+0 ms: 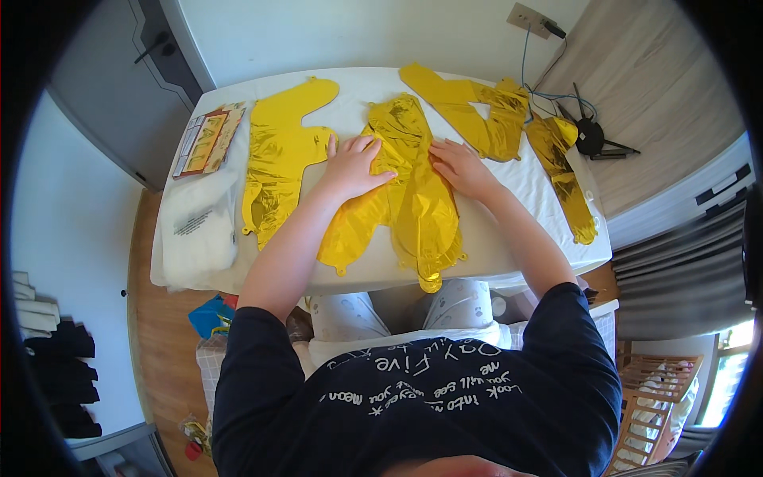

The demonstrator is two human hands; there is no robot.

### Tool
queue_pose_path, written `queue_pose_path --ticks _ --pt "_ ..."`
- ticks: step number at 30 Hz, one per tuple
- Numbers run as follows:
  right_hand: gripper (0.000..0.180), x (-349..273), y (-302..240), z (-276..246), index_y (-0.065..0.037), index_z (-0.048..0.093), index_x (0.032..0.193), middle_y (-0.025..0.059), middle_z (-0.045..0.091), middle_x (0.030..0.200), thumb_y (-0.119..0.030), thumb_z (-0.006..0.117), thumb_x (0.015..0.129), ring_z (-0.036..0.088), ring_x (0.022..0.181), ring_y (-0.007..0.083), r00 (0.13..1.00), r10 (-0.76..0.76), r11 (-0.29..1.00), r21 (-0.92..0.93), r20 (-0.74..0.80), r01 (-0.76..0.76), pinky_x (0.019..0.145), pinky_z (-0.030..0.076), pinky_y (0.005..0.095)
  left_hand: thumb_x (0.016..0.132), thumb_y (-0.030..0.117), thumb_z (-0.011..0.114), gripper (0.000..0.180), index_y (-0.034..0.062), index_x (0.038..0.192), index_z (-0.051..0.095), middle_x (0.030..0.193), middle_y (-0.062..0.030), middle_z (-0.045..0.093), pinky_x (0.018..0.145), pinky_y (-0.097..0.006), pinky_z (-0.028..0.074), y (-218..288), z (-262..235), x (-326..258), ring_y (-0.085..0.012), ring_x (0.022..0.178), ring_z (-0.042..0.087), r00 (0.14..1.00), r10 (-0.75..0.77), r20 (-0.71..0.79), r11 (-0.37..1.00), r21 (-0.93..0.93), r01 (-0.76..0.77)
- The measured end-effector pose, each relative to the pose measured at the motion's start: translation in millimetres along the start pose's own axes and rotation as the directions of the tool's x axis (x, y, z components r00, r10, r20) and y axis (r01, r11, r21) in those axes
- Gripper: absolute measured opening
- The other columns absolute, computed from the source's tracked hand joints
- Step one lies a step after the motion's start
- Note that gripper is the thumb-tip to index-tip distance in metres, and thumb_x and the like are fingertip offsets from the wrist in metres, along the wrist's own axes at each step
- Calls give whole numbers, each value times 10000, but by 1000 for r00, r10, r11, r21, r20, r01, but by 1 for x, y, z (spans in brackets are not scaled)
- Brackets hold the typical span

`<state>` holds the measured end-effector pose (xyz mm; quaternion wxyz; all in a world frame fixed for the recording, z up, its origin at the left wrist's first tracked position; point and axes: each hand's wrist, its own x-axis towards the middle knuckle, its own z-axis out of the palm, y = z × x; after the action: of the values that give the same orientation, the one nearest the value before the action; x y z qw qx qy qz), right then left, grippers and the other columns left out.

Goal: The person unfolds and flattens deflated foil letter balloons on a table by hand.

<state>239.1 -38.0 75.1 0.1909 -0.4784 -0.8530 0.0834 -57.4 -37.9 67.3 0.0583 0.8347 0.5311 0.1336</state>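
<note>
A gold foil balloon (395, 167), flat, creased and partly folded over itself, lies before me on the white-covered table. My left hand (355, 165) rests on its left side, fingers and thumb spread. On its right edge lies my right hand (461, 168), with fingertips on the foil and fingers stretched out. Left of it is a flat gold balloon shaped like a letter F (276, 151). Another gold letter balloon (475, 111), with a small triangular hole, lies at the back right. A long narrow gold balloon (563, 176) is at the far right.
A printed flat package (208, 139) and a clear bag of white material (199, 230) are at the table's left side. A black router (590, 137) with cables sits at the back right, below a wall socket (534, 19). The table (509, 226) has a rounded edge.
</note>
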Motion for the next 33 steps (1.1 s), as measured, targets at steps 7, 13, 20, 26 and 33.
queue_pose_path --ticks 7,13,20,26,33 --pt "349 26 4 1 -39 623 1338 164 644 1360 -115 568 1001 592 1249 375 995 35 973 229 -93 -13 1037 492 385 907 690 586 901 52 1531 460 1585 -87 424 1231 -665 22 -1 1 2 -266 1498 335 1000 -4 5 1000 11 4" --pt "351 30 6 25 -23 626 1325 185 615 1400 -166 553 1013 554 1307 374 981 -64 997 27 -185 70 1100 441 428 913 683 584 885 92 1556 441 1615 -69 402 1245 -617 8 3 -3 0 -247 1517 311 998 -36 50 999 25 35" --pt "385 30 15 35 -41 614 1353 180 581 1448 -236 539 1030 521 1356 378 989 -36 998 38 -146 42 1148 388 479 911 682 586 885 94 1557 442 1614 -69 404 1247 -618 -4 -1 1 3 -247 1514 316 999 -25 43 999 27 24" --pt "460 27 15 46 -79 536 1452 147 520 1526 -296 514 1047 446 1440 340 994 26 998 -52 -109 -32 1204 312 520 905 683 593 885 98 1554 447 1614 -69 403 1246 -621 -2 -2 8 7 -247 1513 318 998 -33 47 999 30 32" --pt "534 28 13 42 -112 390 1574 128 412 1617 -346 424 1095 331 1518 316 994 113 974 -200 6 -110 1244 210 534 903 690 595 893 111 1564 437 1616 -75 397 1247 -610 9 -1 18 15 -258 1513 316 998 -44 44 998 48 42"
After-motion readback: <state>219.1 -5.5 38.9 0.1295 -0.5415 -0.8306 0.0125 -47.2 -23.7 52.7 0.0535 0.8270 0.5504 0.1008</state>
